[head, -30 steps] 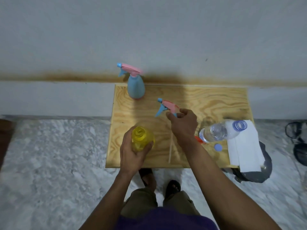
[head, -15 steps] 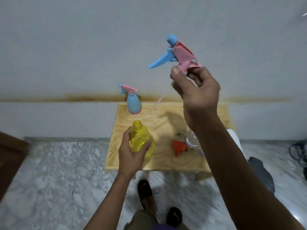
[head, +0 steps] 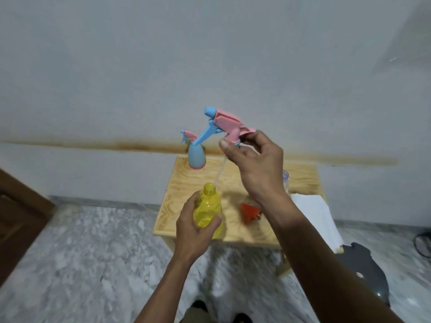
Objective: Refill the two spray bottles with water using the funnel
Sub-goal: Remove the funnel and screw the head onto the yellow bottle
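Yellow spray bottle (head: 208, 210) stands upright in our left hand (head: 194, 231), with its neck open; the fingers wrap around its body and the thumb presses its right side. We hold it above the front edge of the wooden table (head: 235, 197). Our right hand (head: 257, 169) is raised higher, with the arm reaching up from the lower right. Its thumb and fingertips pinch the collar of the pink and blue trigger head (head: 224, 127), whose nozzle points left. The thin dip tube (head: 220, 171) hangs down and its end is at the bottle mouth. Behind, the blue spray bottle (head: 196, 155) stands at the far left corner, near the wall. The orange funnel (head: 249, 213) lies on the table right of the yellow bottle, and white paper (head: 317, 217) hangs over the right edge. Bare wood stays free in the middle.
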`<state>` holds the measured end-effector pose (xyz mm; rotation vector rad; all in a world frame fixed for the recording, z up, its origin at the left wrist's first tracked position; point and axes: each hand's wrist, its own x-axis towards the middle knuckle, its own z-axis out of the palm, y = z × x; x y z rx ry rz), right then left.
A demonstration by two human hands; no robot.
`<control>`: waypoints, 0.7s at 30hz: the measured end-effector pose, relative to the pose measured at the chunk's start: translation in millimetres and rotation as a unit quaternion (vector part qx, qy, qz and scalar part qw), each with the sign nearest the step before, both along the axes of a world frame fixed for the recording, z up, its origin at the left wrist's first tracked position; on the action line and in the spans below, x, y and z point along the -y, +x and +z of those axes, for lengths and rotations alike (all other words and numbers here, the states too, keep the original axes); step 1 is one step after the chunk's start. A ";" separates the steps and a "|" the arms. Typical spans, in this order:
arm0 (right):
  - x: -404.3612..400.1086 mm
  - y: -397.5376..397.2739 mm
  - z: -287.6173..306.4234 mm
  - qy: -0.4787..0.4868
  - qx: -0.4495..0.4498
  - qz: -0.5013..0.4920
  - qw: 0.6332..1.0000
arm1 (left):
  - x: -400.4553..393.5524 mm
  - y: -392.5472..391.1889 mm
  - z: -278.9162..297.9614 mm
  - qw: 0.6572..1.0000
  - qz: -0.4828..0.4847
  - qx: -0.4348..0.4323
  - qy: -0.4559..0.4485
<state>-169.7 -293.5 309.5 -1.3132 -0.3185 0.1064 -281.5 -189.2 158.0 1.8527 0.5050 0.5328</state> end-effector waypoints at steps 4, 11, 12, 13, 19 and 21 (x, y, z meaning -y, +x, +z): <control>-9.6 -3.1 -19.6 -0.026 -0.005 0.023 0.999 | -8.2 3.4 17.2 0.999 -0.025 0.017 0.018; -25.6 -5.5 -35.9 -0.011 -0.056 0.044 0.997 | -18.5 16.5 44.5 0.996 -0.034 0.052 0.059; -28.0 -5.0 -34.2 -0.001 -0.059 0.046 0.997 | -20.8 18.4 45.9 0.996 -0.037 0.060 0.062; -30.3 -4.4 -32.4 0.004 -0.058 0.047 0.997 | -22.4 19.5 48.2 0.995 -0.039 0.066 0.065; -38.8 -4.7 -33.1 -0.006 -0.042 0.034 0.999 | -28.5 25.8 45.7 0.995 -0.044 0.065 0.065; -38.3 -6.1 -34.7 -0.012 -0.034 0.023 0.999 | -29.7 27.9 42.0 0.995 -0.051 0.064 0.063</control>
